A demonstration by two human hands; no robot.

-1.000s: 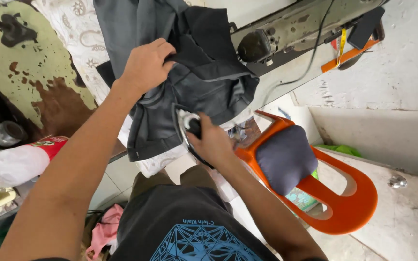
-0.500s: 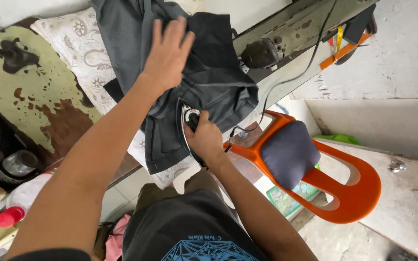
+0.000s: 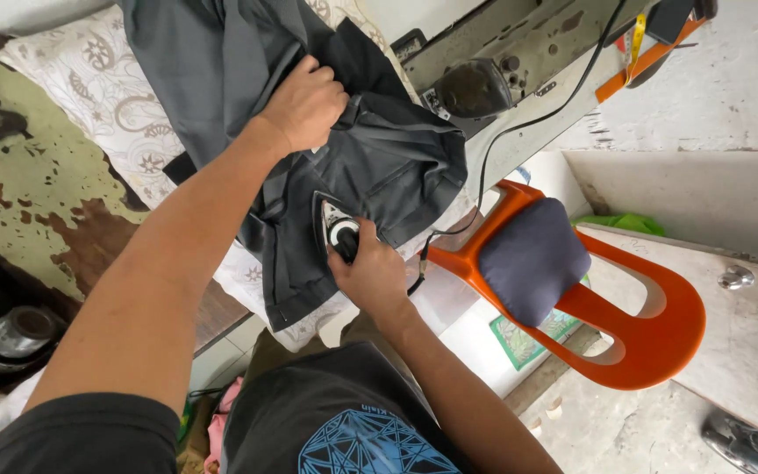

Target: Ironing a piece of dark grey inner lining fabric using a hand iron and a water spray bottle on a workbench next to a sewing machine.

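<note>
Garment point(image 3: 379, 158), dark grey, heaped on patterned cloth point(image 3: 89, 79) covering desk point(image 3: 10, 193), hem near desk edge. Left hand point(image 3: 304, 105) fisted in fabric. Right hand point(image 3: 375, 276) gripping iron point(image 3: 337, 230). Orange chair point(image 3: 651, 333) just beside.

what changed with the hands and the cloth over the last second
The left hand, spread flat on the dark grey garment half a second ago, has closed into a fist bunching the cloth. The right hand kept its grip on the iron, which stayed on the garment. The orange chair did not move.
</note>
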